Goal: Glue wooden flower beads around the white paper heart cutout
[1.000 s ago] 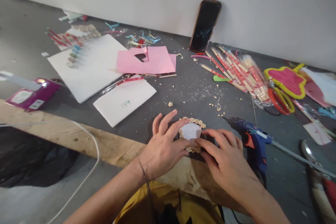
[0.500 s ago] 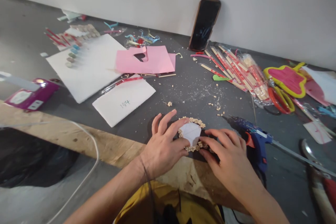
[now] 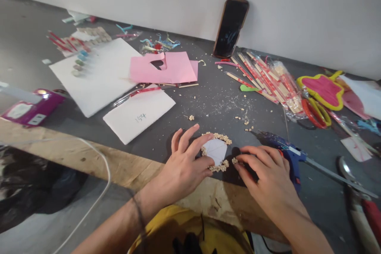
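A white paper hexagon (image 3: 216, 150) lies near the table's front edge, partly ringed by clusters of small pale wooden pieces (image 3: 220, 166). My left hand (image 3: 186, 166) grips the left side of this paper, thumb and forefinger on its rim, the other fingers spread. Between the thumb and forefinger of my right hand (image 3: 262, 170) is a small cluster of wooden pieces (image 3: 235, 161), a short gap to the right of the hexagon. One more cluster (image 3: 191, 118) sits on the table beyond my left fingertips. A blue glue gun (image 3: 290, 151) lies just past my right hand.
Wrapped chopsticks (image 3: 264, 75), scissors (image 3: 317, 113) and a pink-and-yellow shape (image 3: 323, 89) are at the right. A phone (image 3: 231, 27) leans on the wall. Pink paper (image 3: 163, 67) and white sheets (image 3: 139, 115) lie left, near a purple box (image 3: 32, 109). Pruners (image 3: 357, 202) rest far right.
My right hand has drawn away to the right from the hexagon's edge, with the small cluster in its fingers. My left hand stays on the paper.
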Demonstrator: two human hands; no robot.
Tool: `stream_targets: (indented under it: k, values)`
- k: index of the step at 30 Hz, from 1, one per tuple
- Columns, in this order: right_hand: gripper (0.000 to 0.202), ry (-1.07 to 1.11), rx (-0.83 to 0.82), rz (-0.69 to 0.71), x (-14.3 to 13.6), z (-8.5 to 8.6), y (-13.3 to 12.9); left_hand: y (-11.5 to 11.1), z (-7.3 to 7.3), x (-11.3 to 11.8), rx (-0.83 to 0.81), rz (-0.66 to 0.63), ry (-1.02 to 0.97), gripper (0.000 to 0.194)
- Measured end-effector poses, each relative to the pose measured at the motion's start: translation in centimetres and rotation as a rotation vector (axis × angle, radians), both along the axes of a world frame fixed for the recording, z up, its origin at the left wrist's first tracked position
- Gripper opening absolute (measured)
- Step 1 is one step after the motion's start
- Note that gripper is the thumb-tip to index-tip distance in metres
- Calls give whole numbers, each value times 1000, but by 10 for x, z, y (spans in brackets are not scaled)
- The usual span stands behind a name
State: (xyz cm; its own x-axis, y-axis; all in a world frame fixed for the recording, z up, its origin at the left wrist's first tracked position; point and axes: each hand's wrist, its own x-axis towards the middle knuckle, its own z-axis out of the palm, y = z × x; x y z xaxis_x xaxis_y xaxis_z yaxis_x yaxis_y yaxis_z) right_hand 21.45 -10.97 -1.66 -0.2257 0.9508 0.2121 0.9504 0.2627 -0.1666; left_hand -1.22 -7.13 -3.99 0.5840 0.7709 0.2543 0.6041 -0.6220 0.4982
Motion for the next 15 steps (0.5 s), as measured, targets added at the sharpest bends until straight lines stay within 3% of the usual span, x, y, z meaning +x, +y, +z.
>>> stream_targets:
  k: [7,15]
  values:
    - [14,11,-8,48,-7,-1,13,1,0,-1,11,-8,-8,7]
    - [18,14,-33,40,-8,-2,10,1,1,-1,9,0,-1,6]
